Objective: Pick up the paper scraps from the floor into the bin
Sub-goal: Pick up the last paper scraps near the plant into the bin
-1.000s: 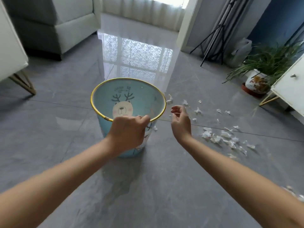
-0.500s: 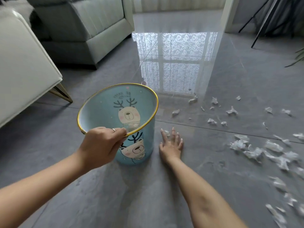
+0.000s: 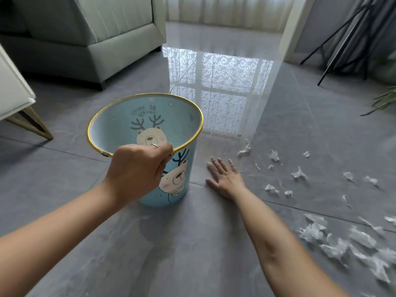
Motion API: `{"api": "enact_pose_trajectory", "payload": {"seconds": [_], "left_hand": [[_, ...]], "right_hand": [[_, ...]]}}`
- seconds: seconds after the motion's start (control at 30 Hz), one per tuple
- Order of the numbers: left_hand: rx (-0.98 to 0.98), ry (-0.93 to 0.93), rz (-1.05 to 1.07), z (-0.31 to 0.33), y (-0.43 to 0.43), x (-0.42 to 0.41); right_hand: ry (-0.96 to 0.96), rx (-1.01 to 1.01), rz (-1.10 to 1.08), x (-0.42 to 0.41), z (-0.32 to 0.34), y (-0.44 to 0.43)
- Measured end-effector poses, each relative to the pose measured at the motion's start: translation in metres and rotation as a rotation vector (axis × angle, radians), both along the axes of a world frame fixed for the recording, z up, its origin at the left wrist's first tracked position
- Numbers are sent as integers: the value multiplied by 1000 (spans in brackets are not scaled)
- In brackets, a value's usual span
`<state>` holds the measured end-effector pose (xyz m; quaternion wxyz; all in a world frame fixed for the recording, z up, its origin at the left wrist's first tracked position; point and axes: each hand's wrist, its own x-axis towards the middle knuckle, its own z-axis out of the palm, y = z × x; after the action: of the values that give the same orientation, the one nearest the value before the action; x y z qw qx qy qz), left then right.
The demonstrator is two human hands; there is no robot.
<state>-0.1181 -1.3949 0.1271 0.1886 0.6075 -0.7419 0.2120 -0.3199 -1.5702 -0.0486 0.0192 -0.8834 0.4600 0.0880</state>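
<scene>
A light blue bin point(image 3: 120, 127) with a gold rim and a bear drawing stands on the grey tiled floor, tilted towards me. My left hand point(image 3: 137, 168) grips its near rim. My right hand point(image 3: 225, 179) lies flat on the floor just right of the bin, fingers spread, holding nothing. White paper scraps point(image 3: 297, 173) lie scattered on the floor to the right of that hand. A denser heap of scraps point(image 3: 353, 243) sits at the lower right.
A grey sofa point(image 3: 102, 39) stands at the back left. A white piece of furniture with a slanted gold leg point(image 3: 30, 125) is at the left edge. Black tripod legs point(image 3: 334, 48) and plant leaves point(image 3: 383, 101) are at the right.
My right hand came down from mid-air and now rests flat on the floor beside the bin. The view swung left. My left hand kept its grip on the rim.
</scene>
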Motion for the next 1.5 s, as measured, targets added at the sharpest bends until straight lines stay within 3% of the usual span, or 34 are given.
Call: {"api": "enact_pose_trajectory", "payload": {"seconds": [0.37,0.43,0.53,0.63,0.73,0.83,0.9,0.97,1.07,1.2,1.3,1.37,1.5], "left_hand": [[3,6,50,-7,-54,-4],[7,2,44,-5,-57,0],[12,4,51,-5,-58,2],[29,8,56,-5,-56,-1],[72,19,74,2,-53,-4],[102,64,89,3,-52,-8],[111,87,92,5,-49,-10],[120,93,87,11,-41,-16],[120,89,44,12,-35,-17],[30,32,-43,11,-16,-23],[13,35,-128,9,-5,-37],[-2,65,-174,10,1,-44],[-9,32,-252,15,23,-60]], "right_hand": [[-170,54,-608,-29,-17,-93],[-197,85,-646,-34,-19,-100],[-271,-29,-710,-37,-24,-93],[-263,-80,-698,-43,-13,-74],[3,-73,-645,-56,5,-38],[136,-30,-529,-75,15,5],[91,-62,-438,-85,18,24],[-164,-21,-489,-98,39,45],[-742,-90,-559,-96,90,66],[-1252,-51,-338,-80,184,89],[-1554,212,-163,-64,238,107],[-1603,350,-60,-53,258,114],[-1393,365,34,-28,262,131]]}}
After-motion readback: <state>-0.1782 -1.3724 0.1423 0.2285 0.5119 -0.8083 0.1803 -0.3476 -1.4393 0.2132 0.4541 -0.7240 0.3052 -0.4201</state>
